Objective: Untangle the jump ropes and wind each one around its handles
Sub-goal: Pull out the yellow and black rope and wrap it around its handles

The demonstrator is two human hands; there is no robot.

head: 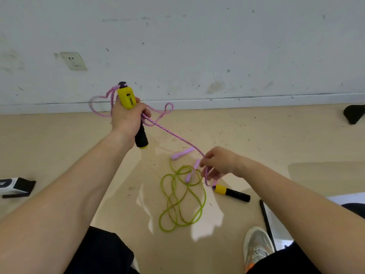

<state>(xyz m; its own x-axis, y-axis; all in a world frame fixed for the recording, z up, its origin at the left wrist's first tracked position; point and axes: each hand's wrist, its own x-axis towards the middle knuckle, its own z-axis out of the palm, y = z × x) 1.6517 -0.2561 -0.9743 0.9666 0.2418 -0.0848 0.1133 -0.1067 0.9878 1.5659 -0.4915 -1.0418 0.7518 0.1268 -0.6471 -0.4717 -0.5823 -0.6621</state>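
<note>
**Two ropes, one trailing handle: where the winding could snag**

Nearest the camera, low in the frame, the thin yellow-green cord jump rope (177, 204) lies in loose overlapping loops on the pale floor. One end seems to run up to a lilac plastic handle (182, 153), with a second lilac handle (192, 171) just below it. Right of that coil lies a yellow-and-black foam-grip handle (232, 192), the free end of the pink braided jump rope (171, 133).

The right hand (219, 163), at lower centre-right, has its fingers curled and pinches the pink rope, which drops from it to the floor handle. The rope hangs close over the lilac handle; I cannot tell whether they touch. Pulling in more rope would probably drag the floor handle left into the green coil and hook a loop or a lilac handle, knotting the two ropes together.

Farther up, at centre-left, the left hand (126, 117) is wrapped round the matching yellow-and-black handle with counter window (127, 98), held nearly upright. Slack pink loops hang about its top and beside the fingers, blurred. They look loose, so a tug from the right hand could tighten them unevenly or slip them off the end.
</note>
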